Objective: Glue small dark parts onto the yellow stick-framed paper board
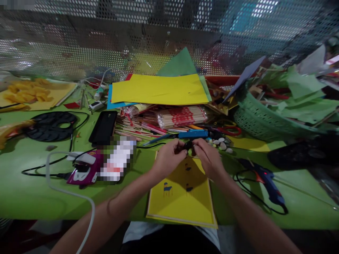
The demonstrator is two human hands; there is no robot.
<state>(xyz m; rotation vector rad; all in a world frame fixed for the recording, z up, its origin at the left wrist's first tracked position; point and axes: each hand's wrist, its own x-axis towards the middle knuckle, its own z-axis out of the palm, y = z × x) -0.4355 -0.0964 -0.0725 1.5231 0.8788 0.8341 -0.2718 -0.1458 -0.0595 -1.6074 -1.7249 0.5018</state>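
My left hand (169,155) and my right hand (208,157) meet above the far end of a yellow board (182,208). Between their fingertips is a small black object (188,144), mostly covered by the fingers, so its kind is unclear. Both hands are closed on it. A thin black cable (150,146) runs from the left toward my left hand; whether it joins the object is hidden. The board has a raised pale edging and lies at the table's near edge. Several small blue chair-like figures (167,189) are on its face.
A blue glue gun (271,187) with a red light lies right, near a green basket (265,120) of paper scraps. Left are a phone (118,160), a purple-and-white power strip (86,169), a black case (103,127) and a white cable (90,201). Yellow sheets (159,90) and sticks lie behind.
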